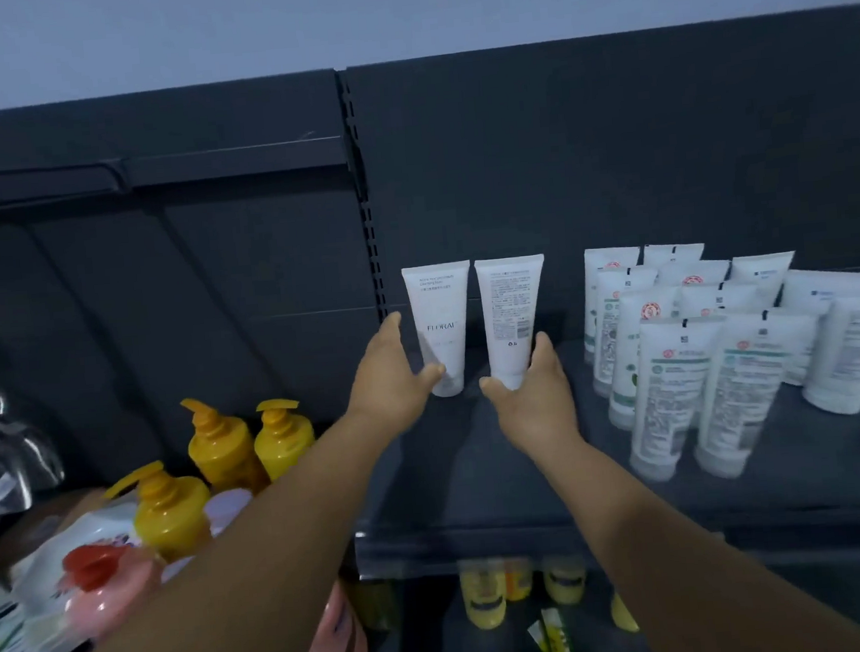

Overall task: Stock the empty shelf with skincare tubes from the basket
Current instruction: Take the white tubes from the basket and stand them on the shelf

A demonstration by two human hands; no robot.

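Note:
Two white skincare tubes stand cap-down at the back of the dark shelf [481,476], against its rear panel. My left hand [388,380] holds the left tube [440,320], thumb at its lower front and fingers up its left side. My right hand [531,395] holds the right tube [511,309] near its cap, thumb on the left and fingers on the right. That tube's printed back faces me. The basket is not in view.
Several white tubes with green and red labels [677,357] stand in rows on the right of the same shelf. Yellow pump bottles [221,445] and a pink bottle [108,582] crowd the lower left. Yellow items [490,599] sit on the shelf below.

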